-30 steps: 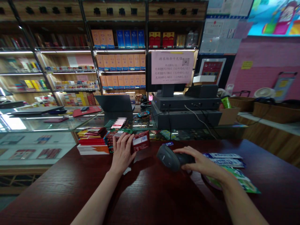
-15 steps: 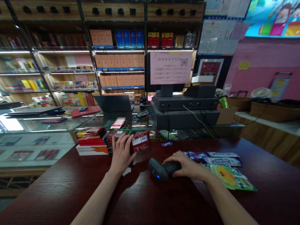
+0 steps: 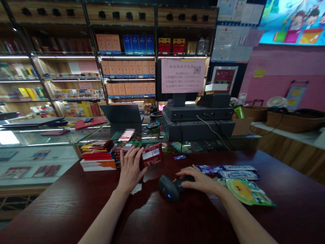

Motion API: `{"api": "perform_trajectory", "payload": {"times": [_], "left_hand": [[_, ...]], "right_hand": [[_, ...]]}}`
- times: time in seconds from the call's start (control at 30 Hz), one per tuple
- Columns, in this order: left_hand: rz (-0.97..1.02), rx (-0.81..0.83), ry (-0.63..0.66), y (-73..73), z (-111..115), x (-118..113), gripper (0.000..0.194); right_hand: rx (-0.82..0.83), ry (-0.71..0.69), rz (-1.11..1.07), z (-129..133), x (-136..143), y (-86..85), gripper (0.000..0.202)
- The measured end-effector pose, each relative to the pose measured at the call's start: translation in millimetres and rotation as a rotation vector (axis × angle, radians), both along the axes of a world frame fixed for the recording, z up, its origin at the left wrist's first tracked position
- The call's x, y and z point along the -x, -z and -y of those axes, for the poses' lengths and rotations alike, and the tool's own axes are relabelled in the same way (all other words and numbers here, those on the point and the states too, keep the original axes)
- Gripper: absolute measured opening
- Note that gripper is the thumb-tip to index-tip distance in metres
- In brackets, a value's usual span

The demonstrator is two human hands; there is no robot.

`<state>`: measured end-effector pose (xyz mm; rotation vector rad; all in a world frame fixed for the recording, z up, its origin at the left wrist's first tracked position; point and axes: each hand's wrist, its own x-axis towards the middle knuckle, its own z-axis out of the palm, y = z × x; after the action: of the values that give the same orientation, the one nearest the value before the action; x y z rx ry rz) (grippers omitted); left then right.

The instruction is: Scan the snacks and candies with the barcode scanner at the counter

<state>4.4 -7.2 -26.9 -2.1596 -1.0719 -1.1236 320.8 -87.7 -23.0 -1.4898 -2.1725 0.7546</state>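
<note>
My left hand point(image 3: 130, 167) is at the left end of a dark red box point(image 3: 152, 154), fingers and thumb closed around its edge. The box's white label and barcode face me. Just behind that hand are green and dark red packets point(image 3: 124, 149), partly covered by my fingers. My right hand point(image 3: 196, 179) is wrapped round the handle of a black barcode scanner point(image 3: 169, 188), low over the table. The scanner's head points left and a small blue light glows on it. Parts of the handle are hidden under my fingers.
A stack of red, yellow and white packs point(image 3: 98, 156) stands left. Purple-and-white packets point(image 3: 238, 174), a green pack with a yellow figure point(image 3: 247, 193) and a small purple packet point(image 3: 179, 157) lie right of centre. A monitor with a paper sign point(image 3: 181, 76) stands behind on the glass counter point(image 3: 83, 135).
The whole view has shifted slightly. The scanner is tilted a little differently, and my right fingers sit slightly higher on its handle. My left hand and the red box keep nearly the same place.
</note>
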Motion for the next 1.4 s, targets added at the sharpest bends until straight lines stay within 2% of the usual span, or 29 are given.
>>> {"api": "perform_trajectory", "payload": {"times": [0.13, 0.23, 0.3, 0.53, 0.77, 1.03, 1.2, 1.4], "left_hand": [[-0.027, 0.002, 0.032, -0.1, 0.9, -1.4, 0.074], [-0.046, -0.015, 0.068, -1.3, 3.5, -4.4, 0.072], [-0.046, -0.026, 0.091, -2.0, 5.4, -7.0, 0.071], [-0.060, -0.036, 0.132, -2.3, 6.3, -13.2, 0.072], [-0.060, -0.014, 0.168, -1.4, 6.7, -16.0, 0.071], [-0.063, 0.005, 0.184, -1.9, 9.4, -19.2, 0.073], [-0.071, 0.038, 0.155, -3.1, 9.4, -19.6, 0.074], [-0.106, 0.088, 0.092, -1.4, 4.2, -16.0, 0.081]], "right_hand": [[-0.159, 0.221, -0.238, -9.8, 4.7, 5.4, 0.042], [-0.257, 0.314, -0.449, -20.1, 14.9, 11.4, 0.039], [-0.304, 0.346, -0.497, -25.6, 22.9, 13.3, 0.039], [-0.361, 0.354, -0.532, -32.4, 45.2, 3.4, 0.043], [-0.379, 0.372, -0.547, -37.1, 47.3, 2.5, 0.032], [-0.221, 0.310, -0.757, -42.7, 45.5, 10.2, 0.029], [-0.175, 0.312, -0.789, -38.5, 46.7, 6.2, 0.023], [-0.223, 0.359, -0.788, -38.7, 50.2, 5.3, 0.020]]}}
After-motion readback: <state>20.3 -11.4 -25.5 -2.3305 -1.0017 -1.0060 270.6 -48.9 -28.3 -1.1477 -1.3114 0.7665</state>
